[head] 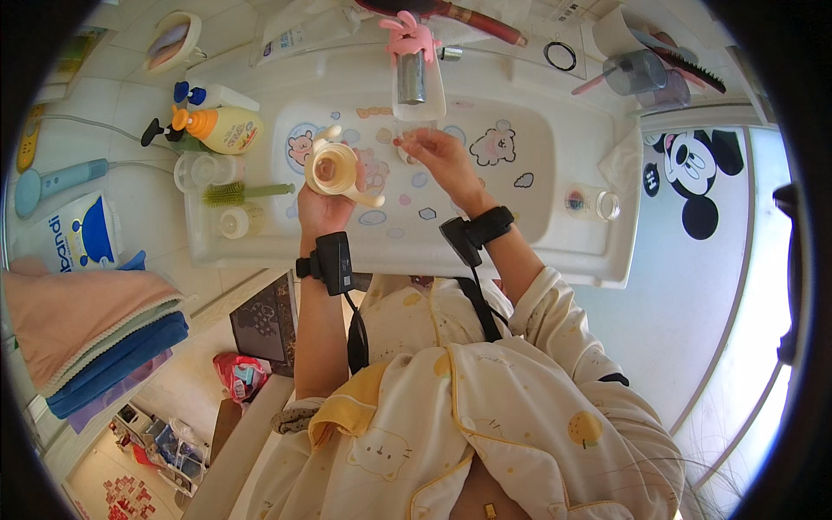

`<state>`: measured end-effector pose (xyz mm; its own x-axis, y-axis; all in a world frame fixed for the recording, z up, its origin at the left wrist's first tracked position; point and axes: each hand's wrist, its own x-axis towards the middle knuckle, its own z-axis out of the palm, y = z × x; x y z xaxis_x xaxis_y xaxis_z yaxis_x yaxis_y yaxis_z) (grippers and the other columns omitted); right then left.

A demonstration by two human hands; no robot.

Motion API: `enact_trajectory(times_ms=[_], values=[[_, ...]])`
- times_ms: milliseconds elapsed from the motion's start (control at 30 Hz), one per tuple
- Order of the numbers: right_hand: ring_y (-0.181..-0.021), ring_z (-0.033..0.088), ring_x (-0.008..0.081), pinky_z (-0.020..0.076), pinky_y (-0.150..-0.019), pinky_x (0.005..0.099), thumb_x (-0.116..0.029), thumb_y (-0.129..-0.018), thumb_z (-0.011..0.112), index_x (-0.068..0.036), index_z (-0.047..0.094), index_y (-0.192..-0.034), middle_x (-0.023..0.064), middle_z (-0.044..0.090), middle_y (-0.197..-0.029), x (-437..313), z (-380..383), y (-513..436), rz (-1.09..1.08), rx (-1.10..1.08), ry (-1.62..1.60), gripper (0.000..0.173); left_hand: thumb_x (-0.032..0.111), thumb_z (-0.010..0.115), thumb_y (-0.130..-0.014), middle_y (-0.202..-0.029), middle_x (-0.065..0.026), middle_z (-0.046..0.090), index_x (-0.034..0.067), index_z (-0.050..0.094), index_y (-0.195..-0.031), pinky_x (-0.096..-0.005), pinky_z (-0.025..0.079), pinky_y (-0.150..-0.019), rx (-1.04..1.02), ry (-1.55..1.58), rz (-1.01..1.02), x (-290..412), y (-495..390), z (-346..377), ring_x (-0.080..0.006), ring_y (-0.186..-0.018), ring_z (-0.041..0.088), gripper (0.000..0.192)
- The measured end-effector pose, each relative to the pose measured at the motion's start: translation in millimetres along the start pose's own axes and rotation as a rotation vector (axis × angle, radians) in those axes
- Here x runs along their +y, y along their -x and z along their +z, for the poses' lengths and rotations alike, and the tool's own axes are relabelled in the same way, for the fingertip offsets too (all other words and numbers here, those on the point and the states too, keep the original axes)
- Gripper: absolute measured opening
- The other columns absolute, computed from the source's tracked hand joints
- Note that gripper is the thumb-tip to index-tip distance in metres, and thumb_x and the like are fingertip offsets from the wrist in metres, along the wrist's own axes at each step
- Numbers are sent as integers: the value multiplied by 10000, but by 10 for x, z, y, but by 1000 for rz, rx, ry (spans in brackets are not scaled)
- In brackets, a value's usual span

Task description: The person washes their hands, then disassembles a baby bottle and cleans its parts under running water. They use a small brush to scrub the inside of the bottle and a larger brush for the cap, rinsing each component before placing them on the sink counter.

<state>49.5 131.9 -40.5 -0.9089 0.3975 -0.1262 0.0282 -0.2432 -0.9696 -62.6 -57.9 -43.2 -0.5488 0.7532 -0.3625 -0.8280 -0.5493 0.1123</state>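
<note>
My left hand (pixel 331 208) is closed around a cream plastic baby-bottle collar with two handles (pixel 335 170), its round opening facing up. Under the faucet's white spout guard (pixel 419 107), my right hand (pixel 439 156) has its fingertips together on a small clear object (pixel 406 151), too small and blurred to name. Water flow cannot be made out. Below both hands lies the white sink basin (pixel 539 149), its floor covered with cartoon stickers. Left of my left hand, a green bottle brush (pixel 224 194) and a baby bottle with a cream cap (pixel 237 222) lie on the ledge.
Pump bottles (pixel 224 129) and clear cups (pixel 205 170) stand along the left side. An open clear jar (pixel 595 204) lies on the right ledge. Behind the faucet are a pink rabbit cover (pixel 411 40) and a red hairbrush (pixel 478 21). Towels (pixel 97 325) hang at the lower left.
</note>
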Motion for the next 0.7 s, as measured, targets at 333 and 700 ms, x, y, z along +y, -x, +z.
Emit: enact_trajectory(times_ms=[333, 700], values=[[-876, 557, 82, 449, -786, 229, -171, -883, 621, 22, 634, -1034, 42, 657, -977, 8, -5, 10, -5, 52, 45, 245, 297, 496, -928, -1165, -123, 560, 44, 530, -1163, -415, 440, -967, 122, -36, 44, -42, 32, 82, -272, -1113, 512, 347], [-815, 594, 99, 474, -763, 229, -129, -856, 647, 44, 618, -989, 60, 643, -954, -248, -226, -100, 56, -146, 243, 220, 352, 489, -923, -1080, -5, 567, 128, 521, -1174, -343, 493, -810, 265, -816, -253, -471, 302, -206, -145, -996, 534, 338]])
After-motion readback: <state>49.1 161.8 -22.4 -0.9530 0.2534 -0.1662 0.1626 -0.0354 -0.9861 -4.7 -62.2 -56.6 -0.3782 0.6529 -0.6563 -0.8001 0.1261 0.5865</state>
